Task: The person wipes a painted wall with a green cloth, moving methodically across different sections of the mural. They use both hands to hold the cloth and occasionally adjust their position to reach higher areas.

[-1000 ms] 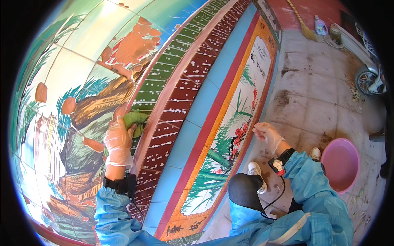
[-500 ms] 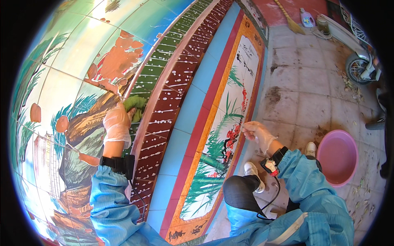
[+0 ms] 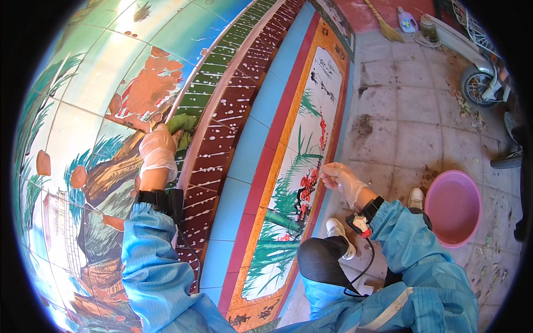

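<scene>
My left hand [image 3: 157, 149], in a thin clear plastic glove, is closed on a green cloth [image 3: 182, 129]. The cloth is pressed against the green tile border [image 3: 200, 91] with white streaks, beside the painted tile wall [image 3: 116, 75]. My right hand [image 3: 342, 180], gloved the same way, hovers in front of the lower tile panel painted with red blossoms [image 3: 308, 186] and green bamboo. Its fingers are curled together; whether anything is in them is hidden. A dark maroon speckled band [image 3: 226, 119] and light blue tiles [image 3: 236, 194] run between the two hands.
A pink basin [image 3: 453, 208] stands on the paved floor [image 3: 380, 105] to my right, near my white shoes. Farther off are a broom [image 3: 388, 28], a bottle [image 3: 407, 21], a jar [image 3: 428, 28] and a wheeled vehicle [image 3: 482, 86]. Bare reddish patches [image 3: 152, 86] mark the wall.
The whole view has shifted slightly, so the wall and floor things sit a little farther left. My left hand keeps its grip on the cloth at the border. My right hand stays near the panel.
</scene>
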Motion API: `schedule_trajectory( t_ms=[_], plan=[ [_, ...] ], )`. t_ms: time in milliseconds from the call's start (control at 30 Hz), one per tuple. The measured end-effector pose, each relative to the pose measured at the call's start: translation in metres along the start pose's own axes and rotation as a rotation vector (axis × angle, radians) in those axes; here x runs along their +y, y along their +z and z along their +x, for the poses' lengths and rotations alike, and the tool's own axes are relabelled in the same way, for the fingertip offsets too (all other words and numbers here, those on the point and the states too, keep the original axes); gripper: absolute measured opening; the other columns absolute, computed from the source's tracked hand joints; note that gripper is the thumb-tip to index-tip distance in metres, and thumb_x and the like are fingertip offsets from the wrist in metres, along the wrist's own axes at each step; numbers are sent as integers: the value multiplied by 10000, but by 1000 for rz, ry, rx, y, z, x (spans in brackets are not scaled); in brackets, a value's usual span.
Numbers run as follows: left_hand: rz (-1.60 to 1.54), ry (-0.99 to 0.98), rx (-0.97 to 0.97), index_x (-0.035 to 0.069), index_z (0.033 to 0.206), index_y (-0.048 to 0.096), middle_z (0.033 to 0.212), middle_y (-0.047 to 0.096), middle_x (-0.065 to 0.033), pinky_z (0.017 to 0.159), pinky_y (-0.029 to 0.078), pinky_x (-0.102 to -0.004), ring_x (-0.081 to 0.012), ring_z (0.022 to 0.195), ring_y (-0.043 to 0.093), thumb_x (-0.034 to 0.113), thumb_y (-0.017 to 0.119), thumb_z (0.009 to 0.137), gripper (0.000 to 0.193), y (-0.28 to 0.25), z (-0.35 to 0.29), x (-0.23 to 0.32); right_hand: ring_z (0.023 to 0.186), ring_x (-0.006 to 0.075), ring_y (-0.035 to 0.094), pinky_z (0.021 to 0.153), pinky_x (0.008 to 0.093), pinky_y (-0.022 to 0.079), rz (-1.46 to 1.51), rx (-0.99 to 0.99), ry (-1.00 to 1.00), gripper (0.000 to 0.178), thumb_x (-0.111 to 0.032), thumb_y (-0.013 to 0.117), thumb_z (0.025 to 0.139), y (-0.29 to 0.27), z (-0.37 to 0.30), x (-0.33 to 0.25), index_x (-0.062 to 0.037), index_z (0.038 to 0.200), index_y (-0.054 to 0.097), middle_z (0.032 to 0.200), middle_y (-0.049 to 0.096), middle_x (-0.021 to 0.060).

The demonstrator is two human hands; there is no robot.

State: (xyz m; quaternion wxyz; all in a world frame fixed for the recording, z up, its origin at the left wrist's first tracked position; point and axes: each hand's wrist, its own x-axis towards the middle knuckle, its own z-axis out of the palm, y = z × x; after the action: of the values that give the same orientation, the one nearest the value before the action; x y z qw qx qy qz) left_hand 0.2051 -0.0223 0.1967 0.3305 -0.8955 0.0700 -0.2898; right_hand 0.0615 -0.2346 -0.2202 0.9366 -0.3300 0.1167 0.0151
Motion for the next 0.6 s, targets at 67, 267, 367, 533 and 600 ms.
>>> schedule_trajectory(
  t_ms=[67,267,367,533,600],
  plan=[
    [10,12,-3,77,1041,683,960,716,-210,782,541,-473,-386,909,695,570,659,845,531,0,4,2,766,85,589,741,262,472,0,-35,-4,156,-220,659,920,-1,1,0,-114,1027,620,902,653,-14],
    [8,37,48,87,1052,695,969,721,-190,785,541,-469,-380,922,693,568,663,841,526,1,12,9,770,92,591,733,261,472,1,15,-12,165,-219,661,915,1,-2,-1,-113,1032,613,907,647,-4],
    [4,34,42,83,1061,696,987,720,-185,788,541,-464,-376,928,692,569,663,841,535,-1,14,12,767,94,591,723,258,473,7,17,-11,173,-218,665,913,1,-1,-1,-111,1035,605,908,643,0],
    [-7,22,-18,81,1083,696,1025,716,-186,798,538,-461,-366,957,689,564,670,841,541,-7,21,17,765,94,590,711,259,474,10,-29,-6,172,-214,664,912,-1,1,-2,-108,1031,598,905,641,2],
    [-9,18,-11,79,1089,697,1030,716,-186,805,536,-460,-362,975,686,559,677,839,541,-8,25,21,763,93,588,711,262,475,12,-29,-7,169,-213,661,913,-1,-1,-3,-109,1031,597,904,642,3]
  ],
)
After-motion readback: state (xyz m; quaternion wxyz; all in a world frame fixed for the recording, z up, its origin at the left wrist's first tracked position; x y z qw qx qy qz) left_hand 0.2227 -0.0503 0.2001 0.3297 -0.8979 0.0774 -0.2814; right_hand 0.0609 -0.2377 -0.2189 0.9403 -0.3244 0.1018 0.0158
